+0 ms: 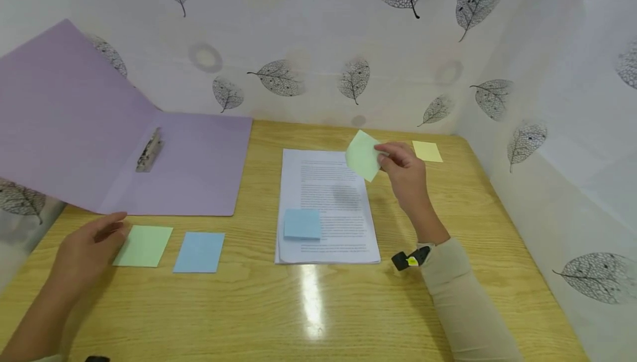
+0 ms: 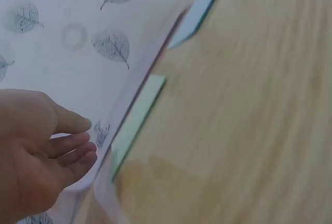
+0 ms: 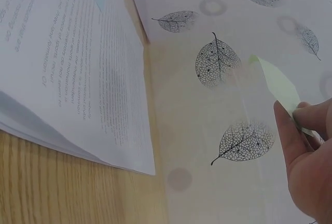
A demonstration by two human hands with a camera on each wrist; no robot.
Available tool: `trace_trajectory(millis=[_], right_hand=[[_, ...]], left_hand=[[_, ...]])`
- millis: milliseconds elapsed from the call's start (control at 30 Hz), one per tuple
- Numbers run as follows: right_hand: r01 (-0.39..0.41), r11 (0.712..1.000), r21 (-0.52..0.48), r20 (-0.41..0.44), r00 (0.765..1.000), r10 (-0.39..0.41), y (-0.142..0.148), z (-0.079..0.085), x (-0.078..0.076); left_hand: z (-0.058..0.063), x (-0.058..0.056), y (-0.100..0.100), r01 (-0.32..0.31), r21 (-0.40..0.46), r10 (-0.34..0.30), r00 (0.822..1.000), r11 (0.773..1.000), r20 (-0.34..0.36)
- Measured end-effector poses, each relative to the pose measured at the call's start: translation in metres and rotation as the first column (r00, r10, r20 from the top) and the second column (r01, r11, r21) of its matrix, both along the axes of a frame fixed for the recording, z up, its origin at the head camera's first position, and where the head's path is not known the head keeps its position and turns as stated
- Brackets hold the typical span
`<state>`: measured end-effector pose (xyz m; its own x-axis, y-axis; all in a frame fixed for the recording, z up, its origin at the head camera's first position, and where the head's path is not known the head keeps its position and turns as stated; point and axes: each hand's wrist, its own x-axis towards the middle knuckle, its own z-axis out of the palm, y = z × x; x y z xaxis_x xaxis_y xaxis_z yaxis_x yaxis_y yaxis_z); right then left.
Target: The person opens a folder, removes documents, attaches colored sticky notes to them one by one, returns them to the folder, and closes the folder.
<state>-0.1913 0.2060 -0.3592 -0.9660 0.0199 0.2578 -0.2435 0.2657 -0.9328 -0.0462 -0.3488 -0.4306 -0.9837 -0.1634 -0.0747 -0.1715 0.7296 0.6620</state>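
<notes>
A pale green sticky note is pinched at its right edge between thumb and fingers of my right hand. It is held above the upper right corner of a stack of printed paper; the right wrist view shows the same green note, slightly bent. On the stack's lower left lies a blue sticky note. My left hand holds nothing, its fingers loosely bent beside a green sticky pad. Right of that pad lies a blue sticky pad.
An open purple folder with a metal clip lies at the back left, its cover raised. A yellow sticky note is on the wooden table at the back right. Leaf-patterned sheeting borders the table behind and on the right.
</notes>
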Motion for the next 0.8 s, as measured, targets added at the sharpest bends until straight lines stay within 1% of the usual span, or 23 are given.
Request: trace_trajectory(millis=[67,133,233,300,333,367,400,500,567,600,667,733,800], right_hand=[[-0.005,1.0,-0.003,-0.006,1.0,0.005,-0.001,0.0,0.0],[-0.012,1.0,-0.007,-0.011,1.0,0.012,-0.002,0.0,0.0],[-0.021,1.0,-0.003,-0.02,1.0,0.02,-0.004,0.0,0.001],[-0.023,1.0,0.001,-0.027,0.999,0.023,-0.006,0.0,0.002],[-0.023,1.0,0.007,-0.034,0.999,0.023,-0.006,0.0,0.002],[-0.024,1.0,0.011,-0.041,0.999,0.024,-0.007,0.001,0.002],[-0.025,1.0,0.016,-0.048,0.998,0.026,-0.008,0.001,0.003],[-0.029,0.998,0.059,-0.066,0.997,0.033,-0.011,0.001,0.004],[-0.03,0.995,0.097,-0.078,0.996,0.037,-0.014,0.0,0.007],[-0.03,0.993,0.115,-0.086,0.996,0.04,-0.015,0.0,0.008],[-0.036,0.989,0.142,-0.097,0.994,0.05,-0.019,0.0,0.012],[-0.053,0.988,0.143,-0.108,0.992,0.069,-0.022,0.0,0.015],[-0.071,0.988,0.139,-0.121,0.989,0.088,-0.025,0.001,0.018]], left_hand=[[0.006,-0.003,0.012,-0.014,0.03,0.015,0.999,0.999,-0.051],[0.013,-0.009,0.03,0.0,0.075,0.009,0.994,0.997,-0.112],[0.03,-0.024,0.069,0.08,0.145,-0.053,0.981,0.986,-0.184],[0.041,-0.037,0.099,0.151,0.195,-0.108,0.971,0.969,-0.213],[0.045,-0.045,0.115,0.193,0.226,-0.14,0.963,0.955,-0.229],[0.049,-0.053,0.131,0.235,0.267,-0.171,0.955,0.935,-0.24],[0.052,-0.061,0.146,0.274,0.312,-0.199,0.947,0.91,-0.251],[0.058,-0.085,0.192,0.378,0.428,-0.282,0.92,0.821,-0.272],[0.061,-0.098,0.221,0.427,0.499,-0.329,0.903,0.754,-0.276],[0.062,-0.104,0.235,0.442,0.522,-0.347,0.897,0.729,-0.275],[0.065,-0.113,0.258,0.457,0.56,-0.369,0.889,0.691,-0.27],[0.068,-0.119,0.277,0.456,0.606,-0.37,0.889,0.652,-0.271],[0.071,-0.124,0.29,0.452,0.639,-0.359,0.89,0.622,-0.28]])
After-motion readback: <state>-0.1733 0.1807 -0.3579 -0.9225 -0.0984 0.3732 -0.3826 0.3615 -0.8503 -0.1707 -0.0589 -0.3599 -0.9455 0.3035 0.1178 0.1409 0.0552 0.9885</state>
